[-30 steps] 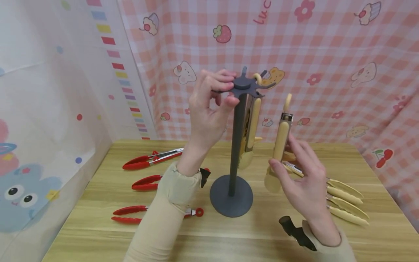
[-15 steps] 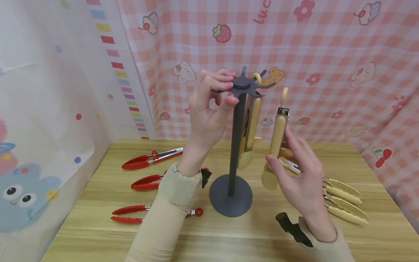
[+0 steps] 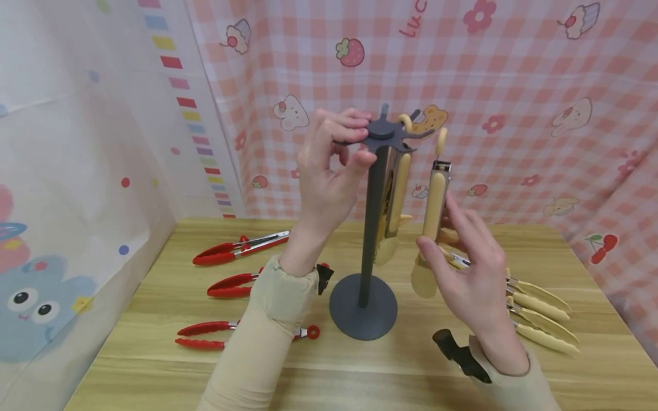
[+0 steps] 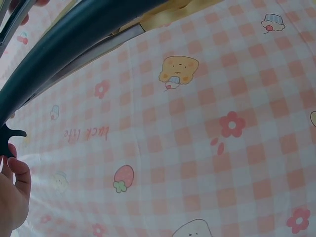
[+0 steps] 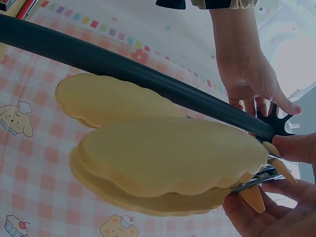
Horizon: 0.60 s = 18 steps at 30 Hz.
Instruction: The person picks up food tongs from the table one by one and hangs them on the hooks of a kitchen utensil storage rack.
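My left hand grips one side of the hooked top of a dark grey utensil rack, its thumb below and fingers above. One pair of cream-yellow tongs hangs by its ring from a hook on the rack's right. To the right of those, my right hand holds another pair of yellow-handled tongs upright, ring uppermost, close to a hook but apart from it. In the right wrist view the scalloped heads of the held tongs lie together, overlapping the hanging pair.
Several red tongs lie on the left of the wooden table, partly behind the left arm. More yellow tongs lie on the right, partly behind the right hand. A pink checked cloth hangs at the back.
My right hand has moved the held tongs up and slightly left, bringing their ring nearer the rack's hooks. The left hand keeps its grip on the rack top.
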Each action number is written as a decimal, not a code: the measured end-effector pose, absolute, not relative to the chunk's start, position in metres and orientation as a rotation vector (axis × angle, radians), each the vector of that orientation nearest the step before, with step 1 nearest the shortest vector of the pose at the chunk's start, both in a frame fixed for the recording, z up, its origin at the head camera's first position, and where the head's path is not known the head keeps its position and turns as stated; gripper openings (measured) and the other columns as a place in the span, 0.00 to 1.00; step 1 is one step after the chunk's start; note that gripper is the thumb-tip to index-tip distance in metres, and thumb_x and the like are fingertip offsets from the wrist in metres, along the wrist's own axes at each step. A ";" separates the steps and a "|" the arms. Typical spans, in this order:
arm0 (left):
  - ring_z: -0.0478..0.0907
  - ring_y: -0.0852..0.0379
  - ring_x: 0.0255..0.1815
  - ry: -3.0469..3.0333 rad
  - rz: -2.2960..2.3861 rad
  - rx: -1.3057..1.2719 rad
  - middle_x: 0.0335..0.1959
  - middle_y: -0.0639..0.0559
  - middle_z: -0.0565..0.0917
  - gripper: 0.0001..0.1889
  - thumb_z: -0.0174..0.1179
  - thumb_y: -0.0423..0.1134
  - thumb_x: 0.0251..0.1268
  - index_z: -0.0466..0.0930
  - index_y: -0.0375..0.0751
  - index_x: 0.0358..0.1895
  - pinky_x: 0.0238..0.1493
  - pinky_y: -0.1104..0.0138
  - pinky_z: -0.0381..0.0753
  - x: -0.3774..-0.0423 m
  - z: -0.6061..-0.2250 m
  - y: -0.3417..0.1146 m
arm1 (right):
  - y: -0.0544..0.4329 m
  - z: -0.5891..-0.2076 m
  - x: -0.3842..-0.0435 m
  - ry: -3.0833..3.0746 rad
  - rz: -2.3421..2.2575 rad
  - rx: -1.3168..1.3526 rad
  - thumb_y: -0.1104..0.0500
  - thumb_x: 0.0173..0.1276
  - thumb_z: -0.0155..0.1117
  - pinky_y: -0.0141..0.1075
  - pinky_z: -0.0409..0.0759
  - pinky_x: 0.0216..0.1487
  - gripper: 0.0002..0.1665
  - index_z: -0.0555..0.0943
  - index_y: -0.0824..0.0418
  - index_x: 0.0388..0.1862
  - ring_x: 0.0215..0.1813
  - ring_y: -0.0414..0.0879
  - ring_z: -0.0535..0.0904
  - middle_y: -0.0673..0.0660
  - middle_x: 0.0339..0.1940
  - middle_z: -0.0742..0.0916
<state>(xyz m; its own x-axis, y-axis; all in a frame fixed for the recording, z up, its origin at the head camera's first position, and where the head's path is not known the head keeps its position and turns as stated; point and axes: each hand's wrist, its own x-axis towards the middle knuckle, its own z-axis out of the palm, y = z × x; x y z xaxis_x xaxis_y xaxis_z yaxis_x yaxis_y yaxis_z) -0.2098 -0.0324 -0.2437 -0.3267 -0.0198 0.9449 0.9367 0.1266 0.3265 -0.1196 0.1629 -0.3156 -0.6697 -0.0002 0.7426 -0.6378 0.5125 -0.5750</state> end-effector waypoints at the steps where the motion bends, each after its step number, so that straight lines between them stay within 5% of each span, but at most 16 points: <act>1: 0.85 0.36 0.57 -1.506 -1.350 -0.937 0.45 0.30 0.80 0.41 0.49 0.73 0.71 0.75 0.28 0.42 0.31 0.75 0.67 -0.210 -0.244 -0.032 | 0.163 -0.315 -0.120 -2.056 1.168 0.520 0.79 0.59 0.74 0.15 0.79 0.56 0.49 0.71 0.58 0.79 0.59 0.21 0.78 0.70 0.53 0.85; 18: 0.85 0.36 0.56 -1.502 -1.362 -0.922 0.45 0.29 0.80 0.42 0.49 0.74 0.71 0.75 0.27 0.41 0.31 0.76 0.67 -0.209 -0.243 -0.031 | 0.160 -0.312 -0.122 -2.015 1.181 0.537 0.74 0.64 0.74 0.15 0.79 0.54 0.44 0.72 0.58 0.78 0.58 0.24 0.81 0.66 0.52 0.86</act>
<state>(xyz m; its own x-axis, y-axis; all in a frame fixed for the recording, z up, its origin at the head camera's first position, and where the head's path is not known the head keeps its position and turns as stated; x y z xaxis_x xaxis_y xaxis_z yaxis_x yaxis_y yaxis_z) -0.2090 -0.0314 -0.2432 -0.3341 -0.0350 0.9419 0.9340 0.1220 0.3359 -0.1217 0.1603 -0.3118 -0.6476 0.0071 0.7619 -0.6612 0.4917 -0.5666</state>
